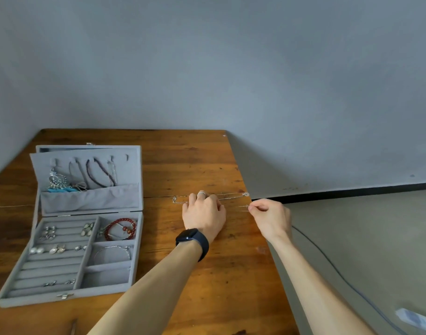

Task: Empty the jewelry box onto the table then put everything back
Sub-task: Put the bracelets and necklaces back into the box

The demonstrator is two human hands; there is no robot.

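The fingers (256,209) of my right hand (271,218) pinch one end of a thin silver chain (231,197). It lies stretched on the wooden surface (207,160), right of the jewelry box (69,262). My left hand (203,213) bends over the chain's middle with its fingertips hidden, so I cannot tell if they grip. The box is rectangular, lined in grey velvet, its lid open.

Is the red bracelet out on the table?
No, the red bracelet lies inside a compartment of the open grey jewelry box, not on the bare table.
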